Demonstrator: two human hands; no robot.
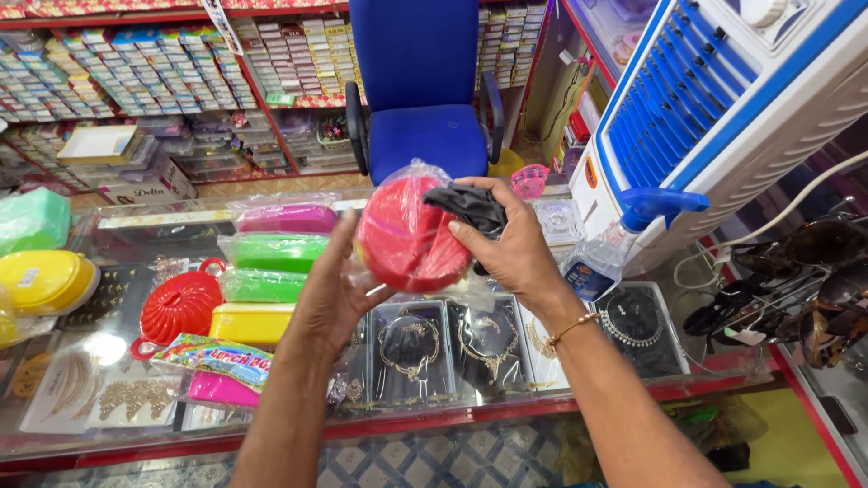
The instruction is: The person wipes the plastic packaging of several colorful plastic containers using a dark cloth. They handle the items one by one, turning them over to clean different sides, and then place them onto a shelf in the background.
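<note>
Biggest item: white and blue air cooler [723,108] at upper right, sitting at the far right end of the glass counter [117,226]. Behind the counter, blue office chair [418,86], flanked by shelves of small stacked boxes [154,72]. On the counter left of centre, a stack of wrapped lunch boxes [271,271]: pink on top, then two green, yellow, and a pink one at the bottom with a printed label. Left of that stack, a red round basket with handles [178,307]; further left, a yellow oval container [41,282] and a pale green box [32,220]. Spray bottle [597,262] with a blue trigger stands just beside the cooler. Sunglasses rack [796,280] at the right edge. Necklace cards [488,343] lie under the glass, below the hands. Both hands are raised over the counter middle with the red round container [411,235], in clear plastic wrap, between them. Left hand [330,289] is under and left of it, fingers curled up against its lower left edge, supporting. Right hand [506,239] is on its right side, thumb on the red face, fingers closed around a bunched black cloth [466,206] pressed at the container's upper right rim. Gold bangle [570,328] on the right wrist.
</note>
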